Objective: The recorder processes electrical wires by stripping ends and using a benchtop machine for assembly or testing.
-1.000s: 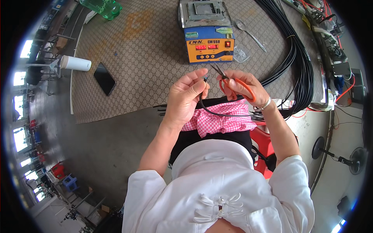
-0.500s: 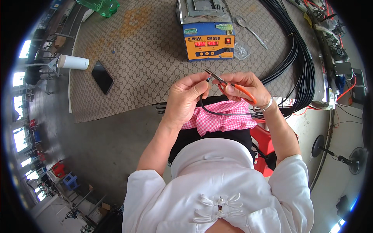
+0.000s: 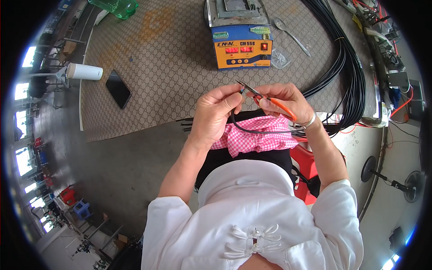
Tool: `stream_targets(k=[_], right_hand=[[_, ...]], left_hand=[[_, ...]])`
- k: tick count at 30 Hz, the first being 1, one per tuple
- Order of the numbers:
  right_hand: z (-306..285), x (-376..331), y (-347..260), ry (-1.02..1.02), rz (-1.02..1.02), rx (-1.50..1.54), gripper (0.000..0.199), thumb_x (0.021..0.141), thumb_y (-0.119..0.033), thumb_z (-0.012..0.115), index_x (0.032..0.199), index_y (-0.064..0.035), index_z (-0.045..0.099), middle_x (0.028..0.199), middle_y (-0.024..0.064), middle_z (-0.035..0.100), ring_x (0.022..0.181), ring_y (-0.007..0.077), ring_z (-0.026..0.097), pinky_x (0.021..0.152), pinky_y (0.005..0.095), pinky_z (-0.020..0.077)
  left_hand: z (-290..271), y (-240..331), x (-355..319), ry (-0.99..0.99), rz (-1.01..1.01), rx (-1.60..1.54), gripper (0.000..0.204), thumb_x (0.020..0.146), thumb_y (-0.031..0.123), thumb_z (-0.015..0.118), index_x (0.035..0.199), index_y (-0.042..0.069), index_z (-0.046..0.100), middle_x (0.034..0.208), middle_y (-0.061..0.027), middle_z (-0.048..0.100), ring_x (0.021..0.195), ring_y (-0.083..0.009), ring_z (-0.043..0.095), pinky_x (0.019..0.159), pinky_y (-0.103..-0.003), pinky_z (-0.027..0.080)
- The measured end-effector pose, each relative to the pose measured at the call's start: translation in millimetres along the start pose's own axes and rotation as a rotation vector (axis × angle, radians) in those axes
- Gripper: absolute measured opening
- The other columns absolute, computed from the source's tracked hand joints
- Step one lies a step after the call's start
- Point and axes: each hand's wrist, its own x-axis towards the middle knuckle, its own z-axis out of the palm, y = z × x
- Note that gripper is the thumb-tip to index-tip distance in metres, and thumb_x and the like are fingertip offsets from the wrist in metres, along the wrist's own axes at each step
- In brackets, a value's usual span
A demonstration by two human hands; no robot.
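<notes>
Pinched between the thumb and fingers of my left hand point(image 3: 216, 110) is the end of a black cable point(image 3: 261, 132), with thin stripped wires showing at its tip. The cable bends down below my hands and runs right toward my right wrist. My right hand point(image 3: 285, 101) is closed around orange-handled scissors point(image 3: 284, 108). Their narrow metal blades point up and left and lie at the wire ends, beside my left fingertips. Whether the blades touch a wire is too small to tell.
Beyond my hands stands a blue and orange solder pot point(image 3: 243, 49) with a lit display. A spoon point(image 3: 292, 37) and a bundle of black cables point(image 3: 353, 85) lie right of it. A phone point(image 3: 119, 89), a white cup point(image 3: 84, 72) and a green bottle point(image 3: 118, 6) are at left.
The scissor handles have drawn closer together in my right hand. My left hand and the cable stay in nearly the same place.
</notes>
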Motion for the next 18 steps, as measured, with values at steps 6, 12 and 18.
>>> stream_targets(k=[6, 12, 18], right_hand=[[0.4, 0.6, 2.1, 0.015, -0.01, -0.035, 0.029, 0.081, -0.016, 0.062, 0.105, 0.0011, 0.059, 0.067, -0.0044, 0.05, 0.054, 0.0003, 0.038, 0.046, 0.0145, 0.0284], [1.4, 2.2, 3.2, 0.05, -0.081, -0.122, 0.029, 0.079, -0.016, 0.065, 0.103, -0.0005, 0.06, 0.063, -0.004, 0.053, 0.05, 0.0004, 0.041, 0.043, 0.0155, 0.0307], [0.7, 9.4, 6.4, 0.209, -0.031, -0.268, 0.031, 0.079, -0.019, 0.065, 0.102, 0.0012, 0.06, 0.062, -0.0022, 0.053, 0.051, 0.0026, 0.043, 0.045, 0.0173, 0.0352]], left_hand=[[-0.1, 0.0, -0.2, 0.002, 0.002, -0.005, 0.02, 0.081, 0.005, 0.058, 0.1, 0.0, 0.059, 0.083, -0.0077, 0.06, 0.069, -0.0143, 0.052, 0.064, -0.025, 0.043], [-1.0, -0.3, -0.5, 0.02, -0.012, 0.0, 0.02, 0.082, 0.006, 0.058, 0.101, 0.0, 0.059, 0.08, -0.0074, 0.058, 0.068, -0.0139, 0.051, 0.064, -0.025, 0.043], [-0.3, 1.6, -1.6, 0.028, -0.068, -0.014, 0.02, 0.084, 0.01, 0.056, 0.1, -0.001, 0.058, 0.076, -0.0068, 0.057, 0.067, -0.0136, 0.051, 0.064, -0.025, 0.043]])
